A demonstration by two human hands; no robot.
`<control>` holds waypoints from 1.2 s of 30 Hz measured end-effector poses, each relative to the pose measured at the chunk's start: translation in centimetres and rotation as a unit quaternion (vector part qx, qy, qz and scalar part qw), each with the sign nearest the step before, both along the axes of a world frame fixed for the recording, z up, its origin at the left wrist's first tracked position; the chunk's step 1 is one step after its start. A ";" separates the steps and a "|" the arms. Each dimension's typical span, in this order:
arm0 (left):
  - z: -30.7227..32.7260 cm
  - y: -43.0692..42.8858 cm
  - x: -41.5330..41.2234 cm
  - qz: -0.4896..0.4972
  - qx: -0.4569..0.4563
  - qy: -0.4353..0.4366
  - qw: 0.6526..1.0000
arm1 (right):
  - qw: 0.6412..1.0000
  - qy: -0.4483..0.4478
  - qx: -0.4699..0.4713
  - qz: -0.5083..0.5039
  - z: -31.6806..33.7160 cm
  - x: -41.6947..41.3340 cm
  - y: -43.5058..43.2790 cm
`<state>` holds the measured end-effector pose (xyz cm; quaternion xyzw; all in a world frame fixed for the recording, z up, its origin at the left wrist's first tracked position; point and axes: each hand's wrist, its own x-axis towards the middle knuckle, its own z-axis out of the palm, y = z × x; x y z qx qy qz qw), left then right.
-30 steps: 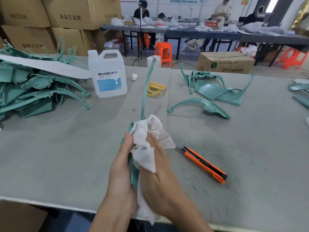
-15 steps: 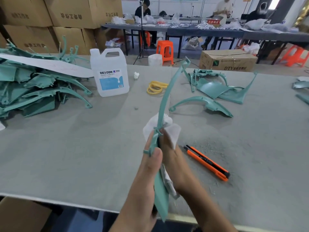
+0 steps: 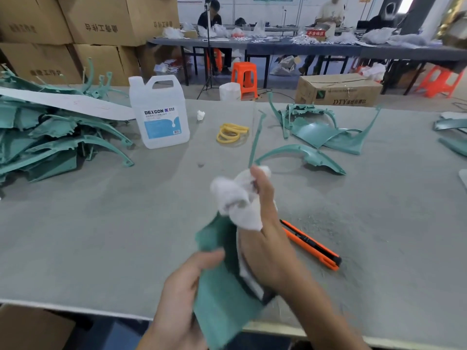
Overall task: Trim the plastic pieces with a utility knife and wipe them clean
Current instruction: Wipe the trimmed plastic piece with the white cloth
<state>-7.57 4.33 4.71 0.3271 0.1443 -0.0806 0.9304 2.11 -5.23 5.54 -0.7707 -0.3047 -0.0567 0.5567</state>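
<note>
Left hand grips plastic piece; right hand presses cloth.

The left hand grips a green plastic piece while the right hand presses a white cloth on it.

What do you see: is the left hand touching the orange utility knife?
Apart. In the head view the left hand holds the teal plastic piece; the orange utility knife lies clear, past the right hand.

Counted: one utility knife, one white cloth, one jug, one held plastic piece, two hands (left hand, right hand). Heaped pieces: count unclear.
</note>
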 end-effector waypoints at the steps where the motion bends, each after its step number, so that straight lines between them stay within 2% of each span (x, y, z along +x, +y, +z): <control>1: 0.0 0.3 -0.2 -0.033 0.020 0.011 0.999 | 1.000 -0.003 0.004 0.003 -0.5 1.4 -0.2; 5: -0.2 1.3 -1.3 -0.063 0.093 0.007 0.994 | 0.999 -0.001 0.009 -0.034 1.5 6.3 0.1; 9: 0.0 3.0 -1.3 -0.044 0.115 0.026 0.992 | 0.994 0.012 0.091 -0.065 2.2 9.7 -1.3; 14: -1.9 4.1 -1.1 -0.058 0.173 0.040 0.982 | 0.989 -0.020 0.009 -0.150 0.4 11.8 -5.4; 16: -2.9 3.5 -1.1 -0.060 0.213 0.051 0.974 | 0.981 -0.023 0.014 -0.192 0.0 12.6 -6.9; 19: -4.0 2.7 -0.6 -0.082 0.277 0.076 0.954 | 0.973 -0.026 0.029 -0.229 1.0 13.2 -8.6; 23: -3.8 2.3 -0.4 -0.114 0.429 0.031 0.895 | 0.973 -0.101 0.038 -0.205 3.4 12.7 -8.4; 26: -3.2 2.5 -0.2 -0.126 0.477 0.011 0.870 | 0.969 -0.147 0.068 -0.186 5.2 12.0 -7.6; 29: -3.0 3.5 -0.5 -0.084 0.451 0.014 0.888 | 0.966 -0.186 0.003 -0.181 5.7 11.5 -7.6; 31: -2.6 4.2 -0.6 -0.028 0.415 0.039 0.909 | 0.967 -0.188 -0.037 -0.167 5.3 11.0 -7.8; 32: -2.3 4.5 -0.6 -0.006 0.418 0.049 0.907 | 0.970 -0.180 -0.050 -0.156 5.0 10.8 -7.8; 34: -2.2 4.7 -0.6 0.021 0.478 0.060 0.876 | 0.984 -0.112 -0.077 -0.116 4.4 9.9 -7.8; 36: -2.5 4.9 -0.8 0.023 0.600 0.062 0.798 | 0.997 -0.010 -0.058 -0.040 3.8 8.7 -7.9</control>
